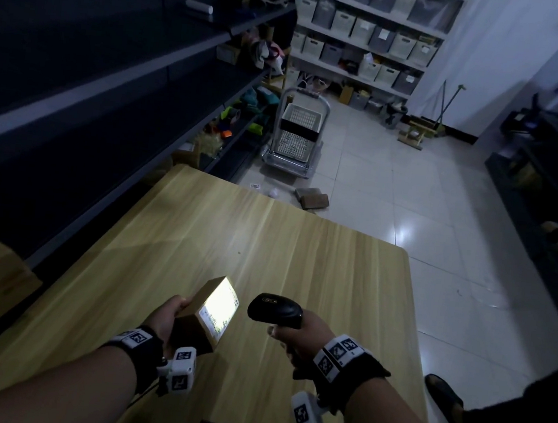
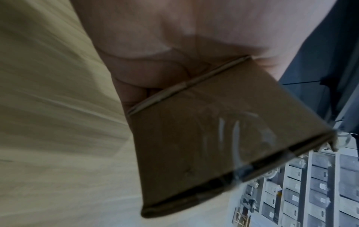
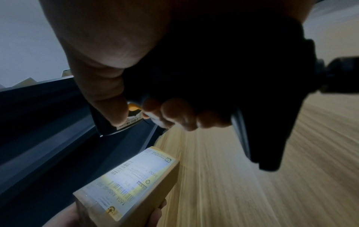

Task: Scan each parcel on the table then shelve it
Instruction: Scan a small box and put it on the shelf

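The left hand (image 1: 164, 318) has its fingers (image 3: 155, 215) wrapped round a small brown cardboard parcel (image 1: 206, 314) w/ a white label, held up over the light wooden surface (image 1: 267, 244). Just right of the parcel, the right hand (image 1: 298, 342) grips a black scanner gun (image 1: 276, 310), lighting the label.

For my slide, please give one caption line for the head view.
Left hand holds a parcel while the right hand aims a scanner at its lit label.
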Action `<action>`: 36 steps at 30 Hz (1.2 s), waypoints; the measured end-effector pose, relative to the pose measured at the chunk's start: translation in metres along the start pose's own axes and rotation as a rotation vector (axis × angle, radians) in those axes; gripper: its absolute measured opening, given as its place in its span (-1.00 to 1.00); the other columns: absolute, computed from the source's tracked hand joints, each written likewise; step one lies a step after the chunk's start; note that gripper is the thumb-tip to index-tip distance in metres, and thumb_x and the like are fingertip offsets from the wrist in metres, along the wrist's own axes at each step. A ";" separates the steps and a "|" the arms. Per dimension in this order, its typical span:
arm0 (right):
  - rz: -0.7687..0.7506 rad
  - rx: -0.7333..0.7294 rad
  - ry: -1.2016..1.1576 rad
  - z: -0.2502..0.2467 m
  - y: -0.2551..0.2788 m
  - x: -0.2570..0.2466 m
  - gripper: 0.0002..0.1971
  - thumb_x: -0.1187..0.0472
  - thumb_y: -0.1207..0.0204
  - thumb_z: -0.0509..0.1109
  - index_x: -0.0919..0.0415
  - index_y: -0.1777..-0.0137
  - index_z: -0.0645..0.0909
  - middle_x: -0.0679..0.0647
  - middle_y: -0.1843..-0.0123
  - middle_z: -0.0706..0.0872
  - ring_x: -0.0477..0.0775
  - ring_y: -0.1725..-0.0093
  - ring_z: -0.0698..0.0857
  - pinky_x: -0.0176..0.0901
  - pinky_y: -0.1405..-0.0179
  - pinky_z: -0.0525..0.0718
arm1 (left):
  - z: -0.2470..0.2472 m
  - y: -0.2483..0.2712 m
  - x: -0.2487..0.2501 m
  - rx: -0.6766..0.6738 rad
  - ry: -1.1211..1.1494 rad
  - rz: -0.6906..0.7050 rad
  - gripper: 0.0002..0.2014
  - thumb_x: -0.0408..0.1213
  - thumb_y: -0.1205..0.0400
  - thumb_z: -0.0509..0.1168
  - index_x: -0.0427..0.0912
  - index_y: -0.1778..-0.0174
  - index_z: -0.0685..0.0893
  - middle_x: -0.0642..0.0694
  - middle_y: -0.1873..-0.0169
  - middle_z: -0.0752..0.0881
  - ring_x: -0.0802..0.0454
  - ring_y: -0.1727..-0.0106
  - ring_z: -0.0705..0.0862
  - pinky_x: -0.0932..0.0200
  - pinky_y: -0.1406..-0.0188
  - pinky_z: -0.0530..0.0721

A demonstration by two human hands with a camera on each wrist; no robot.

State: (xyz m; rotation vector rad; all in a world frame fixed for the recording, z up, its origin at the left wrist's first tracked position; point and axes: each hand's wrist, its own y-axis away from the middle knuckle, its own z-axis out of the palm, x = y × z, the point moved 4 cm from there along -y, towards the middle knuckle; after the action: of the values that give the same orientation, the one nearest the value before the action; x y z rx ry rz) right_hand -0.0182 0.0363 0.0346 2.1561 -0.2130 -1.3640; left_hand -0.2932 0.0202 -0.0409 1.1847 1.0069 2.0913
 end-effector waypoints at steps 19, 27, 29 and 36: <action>0.006 -0.016 0.018 0.000 0.000 0.008 -0.87 0.15 -0.50 0.62 0.13 0.17 0.73 0.13 0.39 0.65 0.06 0.49 0.58 -0.09 0.42 0.57 | 0.002 -0.004 -0.006 0.051 -0.060 0.016 -0.44 -0.06 -0.65 0.28 -0.46 -0.40 0.67 -0.51 -0.34 0.69 -0.49 -0.41 0.65 -0.22 -0.23 0.65; 0.054 0.030 0.032 -0.001 0.006 0.012 -0.88 0.05 -0.40 0.63 -0.01 0.11 0.78 0.04 0.42 0.66 0.06 0.50 0.58 -0.04 0.37 0.59 | 0.001 -0.001 -0.009 0.064 -0.018 -0.005 -0.50 0.06 -0.58 0.34 -0.37 -0.10 0.83 -0.42 0.09 0.81 -0.32 0.19 0.78 -0.17 0.06 0.74; 0.058 0.042 0.026 -0.001 0.006 0.014 -0.86 0.04 -0.39 0.62 -0.01 0.10 0.79 0.03 0.44 0.64 0.05 0.52 0.56 -0.02 0.36 0.58 | 0.002 0.001 -0.009 0.059 -0.005 -0.003 -0.49 0.07 -0.56 0.36 -0.36 -0.08 0.84 -0.41 0.14 0.81 -0.30 0.24 0.78 -0.17 0.07 0.75; 0.042 0.056 -0.023 -0.002 0.006 0.021 -0.80 0.06 -0.51 0.57 -0.07 -0.12 0.75 0.07 0.41 0.67 0.10 0.48 0.60 -0.03 0.43 0.64 | -0.004 0.011 -0.012 0.103 0.001 -0.008 -0.37 0.09 -0.48 0.41 -0.38 -0.27 0.80 -0.47 -0.15 0.79 -0.37 0.03 0.78 -0.35 -0.13 0.71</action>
State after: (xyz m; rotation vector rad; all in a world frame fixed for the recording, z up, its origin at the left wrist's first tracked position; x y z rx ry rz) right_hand -0.0052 0.0229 0.0224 2.1700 -0.3070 -1.3755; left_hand -0.2921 0.0037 -0.0394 1.2272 1.1300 2.0561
